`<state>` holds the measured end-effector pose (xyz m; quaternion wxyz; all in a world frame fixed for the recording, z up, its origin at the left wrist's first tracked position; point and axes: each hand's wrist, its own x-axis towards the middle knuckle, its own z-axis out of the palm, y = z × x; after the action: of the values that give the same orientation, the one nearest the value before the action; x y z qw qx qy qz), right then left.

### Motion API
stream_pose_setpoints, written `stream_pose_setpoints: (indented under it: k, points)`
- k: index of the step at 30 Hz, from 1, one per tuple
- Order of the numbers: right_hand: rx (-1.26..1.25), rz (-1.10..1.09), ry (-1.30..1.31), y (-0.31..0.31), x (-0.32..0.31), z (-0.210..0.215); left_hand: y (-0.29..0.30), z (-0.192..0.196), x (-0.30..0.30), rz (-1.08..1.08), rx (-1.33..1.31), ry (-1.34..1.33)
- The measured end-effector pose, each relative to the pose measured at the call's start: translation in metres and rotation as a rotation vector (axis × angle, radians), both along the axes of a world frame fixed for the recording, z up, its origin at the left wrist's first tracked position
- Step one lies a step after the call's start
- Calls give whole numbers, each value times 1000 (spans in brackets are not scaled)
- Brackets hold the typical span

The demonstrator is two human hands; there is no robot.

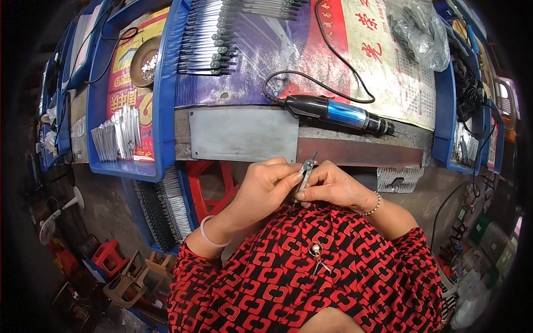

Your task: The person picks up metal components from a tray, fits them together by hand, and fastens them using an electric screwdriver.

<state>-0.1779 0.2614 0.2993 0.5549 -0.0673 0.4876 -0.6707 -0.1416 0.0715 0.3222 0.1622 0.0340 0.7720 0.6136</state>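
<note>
My left hand (267, 186) and my right hand (333, 187) meet in front of my lap, just off the table's near edge. Between them is a small metal drawing compass (305, 176), tilted, its dark knob end pointing up and away. The left fingers pinch it near its round joint. Lower down, my right thumb and fingers close around its legs, covering part of them. Similar compasses (208, 41) lie in a stacked row at the far side of the table. A blue and black electric screwdriver (347, 115) rests just beyond my hands, its cord running backward.
A grey metal plate (244, 135) lies along the table edge. Left, a blue tray (165, 111) holds silvery metal parts (119, 133) and a round bowl (139, 61) of small pieces. A clear plastic bag (419, 33) sits back right. Below stands a red stool (194, 186).
</note>
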Motion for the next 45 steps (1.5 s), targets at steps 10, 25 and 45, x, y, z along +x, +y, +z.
stream_pose_setpoints:
  k: [10, 25, 45]
  points:
    - [-57, -10, -309, -6, -14, 15, -8, -36, -12, -33, 1092, -820]
    - [853, -16, 1685, 24, -70, 36, -19, -27, -16, 259, 1052, -469]
    - [-302, -744, 861, 17, -18, 65, 61, -59, 35, 380, 683, -602]
